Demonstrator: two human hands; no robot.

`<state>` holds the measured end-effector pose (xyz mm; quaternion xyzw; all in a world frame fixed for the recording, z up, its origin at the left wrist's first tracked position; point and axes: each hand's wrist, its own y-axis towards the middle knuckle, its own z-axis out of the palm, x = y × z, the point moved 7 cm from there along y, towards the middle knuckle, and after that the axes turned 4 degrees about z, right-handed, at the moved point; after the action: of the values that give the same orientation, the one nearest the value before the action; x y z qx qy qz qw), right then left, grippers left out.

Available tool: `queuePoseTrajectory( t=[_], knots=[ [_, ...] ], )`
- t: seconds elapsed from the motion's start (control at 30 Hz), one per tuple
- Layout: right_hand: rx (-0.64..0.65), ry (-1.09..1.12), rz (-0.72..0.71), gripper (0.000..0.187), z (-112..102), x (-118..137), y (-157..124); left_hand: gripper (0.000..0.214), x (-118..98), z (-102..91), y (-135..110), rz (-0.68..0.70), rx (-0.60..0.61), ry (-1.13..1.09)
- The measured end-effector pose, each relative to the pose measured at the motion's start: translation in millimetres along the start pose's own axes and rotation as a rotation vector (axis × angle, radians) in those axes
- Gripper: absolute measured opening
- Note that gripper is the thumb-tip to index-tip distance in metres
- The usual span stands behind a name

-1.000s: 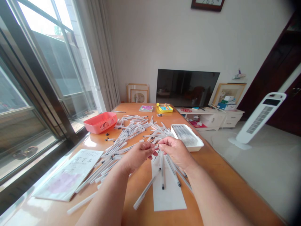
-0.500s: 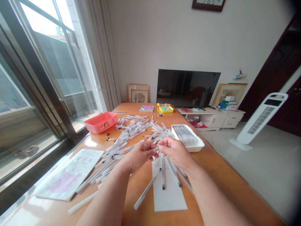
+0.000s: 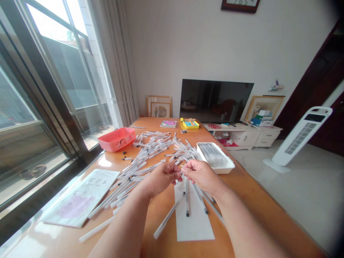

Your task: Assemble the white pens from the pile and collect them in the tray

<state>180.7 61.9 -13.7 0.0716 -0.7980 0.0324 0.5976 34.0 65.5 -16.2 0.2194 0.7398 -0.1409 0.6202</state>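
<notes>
My left hand and my right hand meet fingertip to fingertip over the wooden table, both pinched on one thin white pen held between them. Under the hands lies a white sheet of paper with a few finished pens on it. A large spread of white pen barrels covers the table beyond and to the left. Small black caps lie near a red tray.
A red plastic tray stands at the back left and a white tray with pen refills at the right. A printed booklet lies front left. Books and a yellow box sit at the far end, before a TV.
The hands have stayed together at the pen, dropping slightly lower and closer; the view has shifted a little.
</notes>
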Motion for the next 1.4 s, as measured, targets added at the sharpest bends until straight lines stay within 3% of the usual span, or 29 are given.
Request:
queuePoseTrajectory(
  t=[0.17, 0.33, 0.6, 0.87, 1.17, 1.4],
  knots=[
    [-0.073, -0.199, -0.107, 0.044, 0, -4, 5, 0.027, 3, 2.4, 3, 0.056, 0.033, 0.045],
    [-0.064, -0.228, -0.055, 0.057, 1, -8, 6, 0.027, 2, 1.9, 1, 0.049, 0.046, 0.054],
    [0.006, -0.195, -0.143, 0.034, 1, 5, 0, 0.026, -5, -1.6, -2, -0.005, -0.009, 0.045],
    [-0.032, -0.205, -0.113, 0.052, 3, -5, 6, 0.029, 3, 1.9, 3, 0.055, 0.03, 0.038],
    [0.009, -0.225, -0.151, 0.032, 2, 8, -1, 0.028, -3, -0.5, -2, 0.011, -0.004, 0.059],
    [-0.02, -0.178, -0.12, 0.046, 3, -5, 7, 0.026, 5, 0.4, 3, 0.074, 0.0, 0.061]
  ],
)
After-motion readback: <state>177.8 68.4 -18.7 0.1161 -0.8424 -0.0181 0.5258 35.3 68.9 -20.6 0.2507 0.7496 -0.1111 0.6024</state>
